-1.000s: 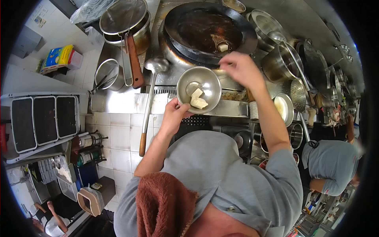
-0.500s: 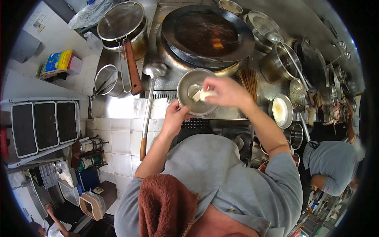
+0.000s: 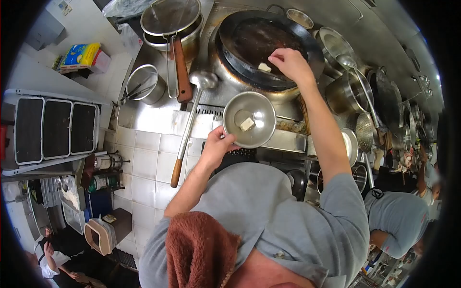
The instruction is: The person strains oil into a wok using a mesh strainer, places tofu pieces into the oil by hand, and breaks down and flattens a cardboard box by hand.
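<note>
My left hand point(image 3: 217, 148) grips the near-left rim of a stainless steel bowl point(image 3: 264, 110), thumb on top. A small white block point(image 3: 247, 124), like tofu, lies at the bowl's bottom. My right hand point(image 3: 290, 63) hangs over the near rim of a large dark wok point(image 3: 254, 41), its fingers bunched and closed. Just below and left of the fingertips is another white block point(image 3: 264, 67), seemingly apart from them. Whether this block rests on the wok or is falling, I cannot tell. The wok's dark inside looks wet or oily.
A long ladle point(image 3: 203, 80) lies left of the bowl. Behind it, a wire strainer point(image 3: 171, 17) with a wooden handle rests on a pot. A metal pot point(image 3: 144, 84) stands at the counter's left. Pans and strainers crowd the right, where a co-worker point(image 3: 398, 221) bends.
My right hand has moved from the bowl to over the wok, and a white block has left its fingers. The bowl has come slightly nearer and to the right in view.
</note>
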{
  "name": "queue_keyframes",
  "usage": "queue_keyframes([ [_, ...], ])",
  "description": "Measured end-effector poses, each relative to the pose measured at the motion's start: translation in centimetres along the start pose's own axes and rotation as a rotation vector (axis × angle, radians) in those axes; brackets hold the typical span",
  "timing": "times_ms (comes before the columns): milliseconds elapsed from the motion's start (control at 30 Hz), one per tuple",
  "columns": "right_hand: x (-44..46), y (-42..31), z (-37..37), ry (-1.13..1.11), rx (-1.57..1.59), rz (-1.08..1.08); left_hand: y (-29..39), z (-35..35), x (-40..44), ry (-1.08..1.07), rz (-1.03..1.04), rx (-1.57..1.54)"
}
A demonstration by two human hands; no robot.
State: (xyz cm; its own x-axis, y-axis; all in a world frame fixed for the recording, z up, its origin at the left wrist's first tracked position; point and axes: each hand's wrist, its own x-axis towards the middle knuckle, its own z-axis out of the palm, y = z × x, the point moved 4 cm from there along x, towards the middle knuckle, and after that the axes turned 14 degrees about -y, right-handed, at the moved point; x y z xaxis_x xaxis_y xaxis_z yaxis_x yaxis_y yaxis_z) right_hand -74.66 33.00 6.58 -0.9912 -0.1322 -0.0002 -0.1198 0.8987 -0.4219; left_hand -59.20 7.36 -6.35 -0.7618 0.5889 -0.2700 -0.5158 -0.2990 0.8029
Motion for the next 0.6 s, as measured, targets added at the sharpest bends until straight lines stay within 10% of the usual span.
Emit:
queue_keyframes([
  [167, -9.3, -7.3, 3.1, -0.287, 0.125, -0.534, -0.5, -1.3, 0.8, -0.037, -0.005, 0.03],
  [400, -13.5, -5.8, 9.4, -0.479, -0.264, -0.373, -0.7, 1.3, 2.2, -0.171, -0.114, 0.093],
  [600, -13.9, -3.8, 1.6, -0.339, 0.147, -0.454, -1.6, 4.0, 2.9, -0.193, -0.1, 0.043],
])
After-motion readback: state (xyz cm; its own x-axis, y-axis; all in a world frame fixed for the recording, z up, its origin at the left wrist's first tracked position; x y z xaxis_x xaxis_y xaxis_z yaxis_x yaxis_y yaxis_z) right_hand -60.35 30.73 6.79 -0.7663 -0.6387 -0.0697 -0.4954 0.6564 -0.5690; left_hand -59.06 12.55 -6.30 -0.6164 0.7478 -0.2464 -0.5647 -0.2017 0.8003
